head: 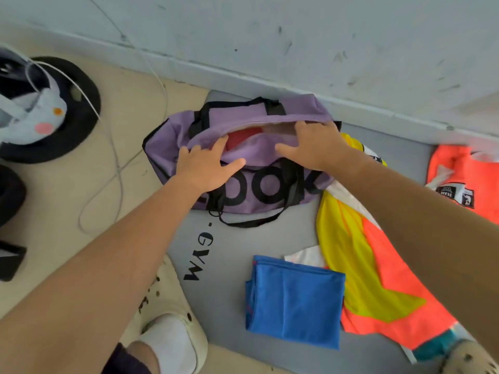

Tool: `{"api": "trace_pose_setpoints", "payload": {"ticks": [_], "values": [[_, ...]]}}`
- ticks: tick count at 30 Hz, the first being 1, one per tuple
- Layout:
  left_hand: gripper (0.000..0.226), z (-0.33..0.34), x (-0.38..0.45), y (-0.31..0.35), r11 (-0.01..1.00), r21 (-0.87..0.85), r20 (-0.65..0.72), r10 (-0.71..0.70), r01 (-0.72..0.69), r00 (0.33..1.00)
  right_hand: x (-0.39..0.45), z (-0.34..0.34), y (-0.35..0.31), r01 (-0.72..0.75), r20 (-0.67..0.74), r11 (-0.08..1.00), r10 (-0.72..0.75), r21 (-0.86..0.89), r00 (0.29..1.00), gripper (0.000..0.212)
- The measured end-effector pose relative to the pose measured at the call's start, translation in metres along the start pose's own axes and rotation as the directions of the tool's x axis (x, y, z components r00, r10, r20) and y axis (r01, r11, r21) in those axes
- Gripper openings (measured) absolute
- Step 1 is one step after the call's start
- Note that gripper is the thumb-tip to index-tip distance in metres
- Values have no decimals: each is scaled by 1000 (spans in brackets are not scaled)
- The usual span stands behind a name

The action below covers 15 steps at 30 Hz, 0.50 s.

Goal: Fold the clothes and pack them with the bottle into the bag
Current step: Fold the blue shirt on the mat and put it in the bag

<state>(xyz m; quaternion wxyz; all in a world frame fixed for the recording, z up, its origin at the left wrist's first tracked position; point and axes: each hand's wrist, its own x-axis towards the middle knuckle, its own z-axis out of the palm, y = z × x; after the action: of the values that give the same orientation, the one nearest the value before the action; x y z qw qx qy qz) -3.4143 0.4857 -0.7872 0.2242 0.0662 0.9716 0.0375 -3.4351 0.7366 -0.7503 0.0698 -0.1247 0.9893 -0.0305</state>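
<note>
Purple fabric duffel bag (251, 157) with black straps and black lettering, lying unzipped on a grey mat against the wall.

Something red (243, 137) shows inside its open mouth; what it is cannot be told. A folded blue cloth (295, 300) lies flat on the mat, nearer than the bag and well apart from it. Just beside it, to the right, an unfolded yellow, orange and white garment (359, 255) sprawls, its upper end touching the bag. A crumpled orange garment (459, 171) with black-and-white patches lies further right.
</note>
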Motion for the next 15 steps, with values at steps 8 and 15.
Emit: {"api": "trace_pose_setpoints", "payload": {"ticks": [8,15], "values": [[73,-12,-21,39,905,-225,-74,353,-361,933,-55,-25,13,206,282,978,-202,16,938,55],[91,-41,-39,1,998,-62,74,-8,13,997,-58,-37,24,-90,93,996,90,-1,992,46]]}}
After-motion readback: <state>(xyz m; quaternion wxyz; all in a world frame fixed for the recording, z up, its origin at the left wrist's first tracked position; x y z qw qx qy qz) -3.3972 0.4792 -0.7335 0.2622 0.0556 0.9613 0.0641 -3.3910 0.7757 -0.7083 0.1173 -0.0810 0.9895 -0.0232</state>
